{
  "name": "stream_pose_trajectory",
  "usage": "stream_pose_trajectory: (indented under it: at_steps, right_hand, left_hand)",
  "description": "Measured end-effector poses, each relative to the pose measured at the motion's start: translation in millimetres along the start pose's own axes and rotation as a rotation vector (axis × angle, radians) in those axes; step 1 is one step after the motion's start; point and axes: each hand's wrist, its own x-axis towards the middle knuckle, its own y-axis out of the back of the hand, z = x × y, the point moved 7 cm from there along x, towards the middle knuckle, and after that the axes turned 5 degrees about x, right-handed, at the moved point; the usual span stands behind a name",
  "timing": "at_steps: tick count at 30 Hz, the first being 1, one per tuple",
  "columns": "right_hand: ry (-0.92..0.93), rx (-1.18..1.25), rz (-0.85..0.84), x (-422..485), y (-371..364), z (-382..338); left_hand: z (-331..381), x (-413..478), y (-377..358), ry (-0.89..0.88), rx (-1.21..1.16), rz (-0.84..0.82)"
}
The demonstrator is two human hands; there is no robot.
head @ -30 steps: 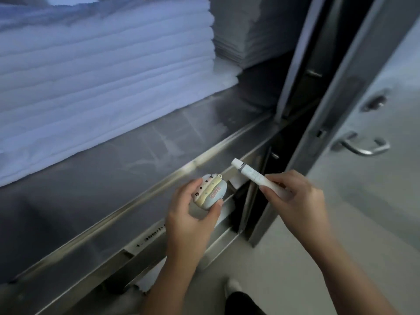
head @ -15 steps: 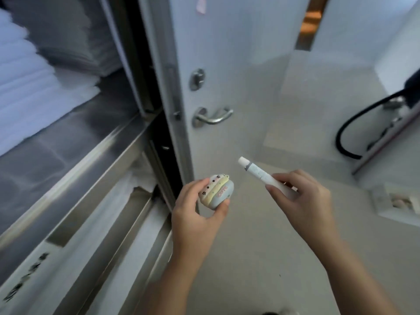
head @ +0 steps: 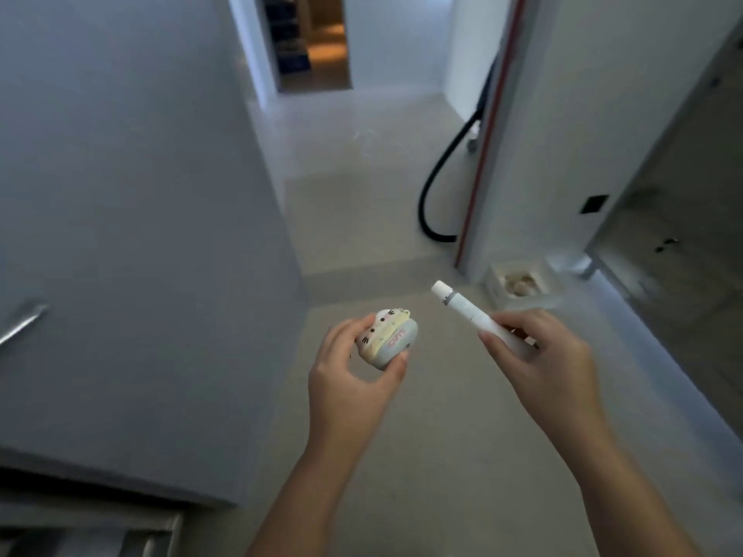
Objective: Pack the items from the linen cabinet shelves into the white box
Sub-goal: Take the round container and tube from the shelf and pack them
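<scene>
One white pen point(head: 472, 312) in the right hand point(head: 551, 369) slants up-left.

The cat-faced toy point(head: 388, 338) carries one readable word, "CUTE" (pink letters on its pale blue side).

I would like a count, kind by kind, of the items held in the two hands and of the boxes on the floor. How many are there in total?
Small round pastel toy with a cat face, held by the left hand: 1
White pen-shaped stick with a grey ring, held by the right hand: 1
White open box on the floor: 1
Total: 3
</scene>
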Motion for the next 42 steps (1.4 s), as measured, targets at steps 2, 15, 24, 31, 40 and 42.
stream_pose_trajectory:
  at_steps: [2, 15, 24, 31, 40, 42]
  right_hand:
    - [-0.033, -0.034, 0.035, 17, 29, 29]
    - [-0.324, -0.173, 0.298, 64, 144, 182]
    - [-0.36, -0.344, 0.307, 205, 170, 247]
    - [-0.35, -0.299, 0.288, 318, 171, 281]
    - [-0.339, -0.225, 0.205, 409, 184, 359]
    - [-0.302, -0.211, 0.178, 436, 191, 377]
  left_hand:
    - [12, 10, -42, -0.019, -0.006, -0.049]
    - [52, 77, -263, -0.091, -0.023, -0.382]
    - [69, 196, -405, -0.098, -0.074, -0.464]
    - [82, 289, -470, -0.057, -0.075, -0.428]
    - [82, 339, -543, 0.043, -0.044, -0.368]
    - [84, 346, -564, 0.063, -0.039, -0.329]
